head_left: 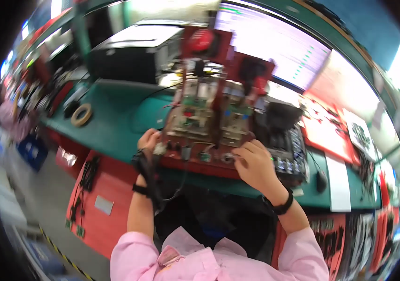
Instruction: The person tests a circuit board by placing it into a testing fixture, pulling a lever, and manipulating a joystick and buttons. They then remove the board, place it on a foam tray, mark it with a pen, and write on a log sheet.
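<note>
A red test fixture (172,161) with two stations stands on the bench in front of me. Green circuit boards (188,122) sit in its beige nests, below upright clamps with red handles (202,40). At the front left corner is my left hand (149,139), its fingers curled beside a small whitish part (160,149). My right hand (256,163) bends over the front right edge, fingertips together near a small round fitting (228,158). Motion blur hides what either hand's fingers hold. Both wrists wear black bands, and a dark cord hangs by the left one.
Behind the fixture are a black-and-white printer (130,47) and a lit monitor (275,37). A tape roll (81,115) lies on the green bench (116,105) at left. Right of the fixture are dark equipment (284,136), a mouse (321,181) and a red tray (326,124). Cables lie on a red surface (111,187) lower left.
</note>
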### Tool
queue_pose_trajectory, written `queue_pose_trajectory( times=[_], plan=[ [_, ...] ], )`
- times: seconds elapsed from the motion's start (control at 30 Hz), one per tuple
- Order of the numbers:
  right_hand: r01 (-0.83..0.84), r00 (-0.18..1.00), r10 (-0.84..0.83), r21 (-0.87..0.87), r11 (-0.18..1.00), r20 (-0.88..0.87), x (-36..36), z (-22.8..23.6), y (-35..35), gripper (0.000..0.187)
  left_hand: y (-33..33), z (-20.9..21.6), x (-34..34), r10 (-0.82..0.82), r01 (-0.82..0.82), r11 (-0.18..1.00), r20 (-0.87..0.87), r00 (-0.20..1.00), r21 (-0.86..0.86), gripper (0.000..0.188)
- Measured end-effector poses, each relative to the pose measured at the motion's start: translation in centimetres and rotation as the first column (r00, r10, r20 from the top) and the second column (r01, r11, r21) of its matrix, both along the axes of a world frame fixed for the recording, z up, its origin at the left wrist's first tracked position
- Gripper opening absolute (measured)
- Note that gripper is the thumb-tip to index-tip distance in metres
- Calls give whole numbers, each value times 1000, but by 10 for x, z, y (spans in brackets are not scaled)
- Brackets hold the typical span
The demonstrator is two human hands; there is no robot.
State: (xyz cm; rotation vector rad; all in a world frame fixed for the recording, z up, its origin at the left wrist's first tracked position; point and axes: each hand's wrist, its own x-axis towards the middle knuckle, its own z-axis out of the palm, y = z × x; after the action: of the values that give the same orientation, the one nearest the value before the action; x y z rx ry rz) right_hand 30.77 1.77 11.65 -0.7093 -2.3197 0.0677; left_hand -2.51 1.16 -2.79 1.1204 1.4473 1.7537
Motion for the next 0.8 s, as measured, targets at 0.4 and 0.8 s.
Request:
queue_pose_trajectory(
  times=[0.4,0.8],
  plan=[
    [219,951,-151,-243,945,268,91,2,36,18,10,-8,-23,-179,183,982,-74,981,42,18],
    [315,858,-87,-385,867,506,69,21,63,13,22,-42,-60,-187,190,979,-49,981,71,22]
  ],
)
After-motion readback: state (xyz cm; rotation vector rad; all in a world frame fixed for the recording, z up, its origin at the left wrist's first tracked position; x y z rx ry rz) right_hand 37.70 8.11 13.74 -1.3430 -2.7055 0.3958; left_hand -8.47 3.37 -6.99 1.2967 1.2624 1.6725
